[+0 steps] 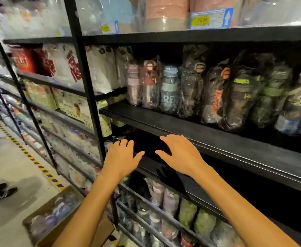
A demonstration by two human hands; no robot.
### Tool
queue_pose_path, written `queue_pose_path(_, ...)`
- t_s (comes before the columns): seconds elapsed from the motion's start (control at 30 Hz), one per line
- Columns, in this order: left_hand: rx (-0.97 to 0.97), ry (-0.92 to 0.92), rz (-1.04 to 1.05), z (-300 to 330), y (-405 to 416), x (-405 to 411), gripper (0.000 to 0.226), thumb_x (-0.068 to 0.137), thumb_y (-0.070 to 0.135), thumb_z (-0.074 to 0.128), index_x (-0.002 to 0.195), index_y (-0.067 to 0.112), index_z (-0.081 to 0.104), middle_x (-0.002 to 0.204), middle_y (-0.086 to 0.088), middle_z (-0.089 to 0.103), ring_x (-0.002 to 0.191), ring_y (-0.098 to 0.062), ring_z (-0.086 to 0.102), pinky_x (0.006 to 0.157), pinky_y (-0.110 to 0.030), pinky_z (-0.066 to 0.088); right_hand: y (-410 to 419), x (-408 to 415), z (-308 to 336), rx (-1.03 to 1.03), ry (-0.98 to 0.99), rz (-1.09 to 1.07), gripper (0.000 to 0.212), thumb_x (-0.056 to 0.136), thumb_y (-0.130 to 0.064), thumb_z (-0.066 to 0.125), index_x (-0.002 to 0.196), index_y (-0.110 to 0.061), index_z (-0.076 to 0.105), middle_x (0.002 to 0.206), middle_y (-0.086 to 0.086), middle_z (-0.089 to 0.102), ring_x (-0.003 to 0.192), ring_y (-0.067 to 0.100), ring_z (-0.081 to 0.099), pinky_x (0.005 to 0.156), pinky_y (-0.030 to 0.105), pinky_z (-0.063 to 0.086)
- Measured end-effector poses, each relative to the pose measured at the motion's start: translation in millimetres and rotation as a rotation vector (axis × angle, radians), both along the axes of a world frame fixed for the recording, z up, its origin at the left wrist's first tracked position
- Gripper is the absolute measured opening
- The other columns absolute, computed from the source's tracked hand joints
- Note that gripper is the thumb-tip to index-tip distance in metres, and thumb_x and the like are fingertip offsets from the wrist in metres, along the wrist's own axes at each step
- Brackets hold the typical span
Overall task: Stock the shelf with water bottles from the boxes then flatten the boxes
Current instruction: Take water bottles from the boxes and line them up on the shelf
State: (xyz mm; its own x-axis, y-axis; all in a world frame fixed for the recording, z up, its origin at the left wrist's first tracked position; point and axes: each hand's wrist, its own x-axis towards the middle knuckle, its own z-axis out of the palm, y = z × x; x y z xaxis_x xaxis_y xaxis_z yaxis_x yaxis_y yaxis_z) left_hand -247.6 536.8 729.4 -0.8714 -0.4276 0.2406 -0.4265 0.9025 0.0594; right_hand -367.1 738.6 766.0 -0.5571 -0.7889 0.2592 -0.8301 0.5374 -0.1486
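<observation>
Reaching with left hand (122, 157) and right hand (181, 155) spread, empty, toward the dark shelf (217, 139); cardboard box (54, 214) remains full.

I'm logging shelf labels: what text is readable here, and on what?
"23.00": yellow price tag on the top shelf edge.
"RE": blue plastic-wrapped bottle, rest hidden.
"H": black bottle with green band, rest cut off.
Orange bottle lettering, red box, other tags: blurred.

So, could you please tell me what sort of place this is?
Probably a shop aisle or stockroom: tall black metal shelving holds plastic-wrapped water bottles, yellow price labels sit above, and an open cardboard box stands on the floor.
</observation>
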Motion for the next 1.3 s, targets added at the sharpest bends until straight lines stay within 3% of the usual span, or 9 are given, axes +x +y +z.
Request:
queue_pose_path(0.33, 0.173, -0.074, 0.402, -92.0, -104.4, 174.1, 0.067, 0.104, 0.063, 0.034, 0.152, 0.017, 0.041, 0.141, -0.011, 0.055, 0.129, -0.033, 0.051, 0.105, -0.045, 0.045, -169.7, 87.6, -77.2, 0.156, -0.119, 0.345, 0.072, 0.102, -0.067, 0.040, 0.161, -0.026, 0.033, 0.160, -0.003, 0.044, 0.148, 0.022, 0.039, 0.125, 0.043, 0.028)
queue_pose_path(0.43, 0.235, -0.093, 0.508, -113.8, -139.8, 214.8, 0.085, 0.092, 0.072, 0.014, 0.153, 0.019, 0.040, 0.146, -0.010, 0.052, 0.132, -0.032, 0.050, 0.108, -0.045, 0.044, -224.3, 109.9, -107.1, 0.209, -0.167, 0.405, 0.074, 0.102, -0.068, 0.037, 0.162, -0.026, 0.029, 0.154, -0.001, 0.049, 0.141, 0.022, 0.045, 0.113, 0.037, 0.040)
queue_pose_path(0.5, 0.280, -0.086, 0.588, -128.9, -164.3, 236.0, 0.086, 0.090, 0.071, 0.016, 0.156, 0.019, 0.038, 0.150, -0.011, 0.050, 0.134, -0.034, 0.049, 0.110, -0.047, 0.043, -258.9, 124.3, -124.2, 0.251, -0.213, 0.439, 0.074, 0.101, -0.069, 0.037, 0.163, -0.028, 0.027, 0.159, -0.004, 0.044, 0.145, 0.021, 0.042, 0.114, 0.037, 0.040)
queue_pose_path(0.57, 0.288, -0.072, 0.659, -145.4, -187.6, 252.3, 0.077, 0.092, 0.064, 0.028, 0.149, 0.016, 0.047, 0.139, -0.014, 0.058, 0.124, -0.037, 0.056, 0.105, -0.049, 0.047, -291.8, 138.2, -135.1, 0.299, -0.281, 0.454, 0.068, 0.101, -0.067, 0.042, 0.156, -0.028, 0.037, 0.154, -0.007, 0.047, 0.143, 0.021, 0.045, 0.112, 0.039, 0.041)
queue_pose_path(0.67, 0.288, -0.076, 0.695, -165.6, -218.0, 266.7, 0.065, 0.087, 0.054, 0.044, 0.126, 0.008, 0.067, 0.109, -0.018, 0.071, 0.097, -0.042, 0.068, 0.083, -0.049, 0.056, -336.0, 155.4, -152.8, 0.313, -0.344, 0.465, 0.059, 0.101, -0.060, 0.046, 0.148, -0.025, 0.047, 0.132, 0.002, 0.062, 0.125, 0.027, 0.058, 0.100, 0.041, 0.048)
queue_pose_path(0.77, 0.354, -0.059, 0.765, -175.6, -246.0, 276.2, 0.064, 0.089, 0.047, 0.051, 0.143, 0.013, 0.056, 0.127, -0.015, 0.066, 0.116, -0.039, 0.062, 0.095, -0.047, 0.052, -375.2, 161.8, -170.8, 0.321, -0.357, 0.497, 0.069, 0.102, -0.058, 0.048, 0.159, -0.020, 0.037, 0.143, 0.003, 0.055, 0.130, 0.024, 0.054, 0.101, 0.034, 0.045)
queue_pose_path(0.87, 0.369, -0.078, 0.784, -189.6, -276.9, 278.8, 0.064, 0.099, 0.049, 0.042, 0.152, 0.015, 0.043, 0.143, -0.013, 0.056, 0.130, -0.036, 0.053, 0.106, -0.047, 0.046, -412.3, 164.5, -186.4, 0.364, -0.425, 0.521, 0.070, 0.103, -0.060, 0.046, 0.161, -0.024, 0.031, 0.156, 0.001, 0.045, 0.143, 0.025, 0.044, 0.112, 0.039, 0.043)
queue_pose_path(1.1, 0.497, -0.078, 0.879, -241.7, -360.8, 272.7, 0.063, 0.103, 0.061, 0.040, 0.150, 0.020, 0.043, 0.144, -0.009, 0.057, 0.130, -0.030, 0.053, 0.110, -0.044, 0.044, -519.7, 159.5, -243.7, 0.428, -0.496, 0.535, 0.056, 0.103, -0.057, 0.050, 0.149, -0.025, 0.044, 0.145, 0.000, 0.053, 0.133, 0.020, 0.050, 0.092, 0.029, 0.041)
queue_pose_path(1.3, 0.609, -0.133, 0.983, -284.5, -446.2, 258.7, 0.060, 0.105, 0.057, 0.038, 0.149, 0.017, 0.042, 0.145, -0.009, 0.055, 0.131, -0.028, 0.053, 0.112, -0.042, 0.044, -630.5, 144.3, -318.1, 0.552, -0.609, 0.502, 0.079, 0.099, -0.066, 0.049, 0.162, -0.023, 0.027, 0.163, 0.002, 0.041, 0.147, 0.023, 0.041, 0.114, 0.044, 0.043)
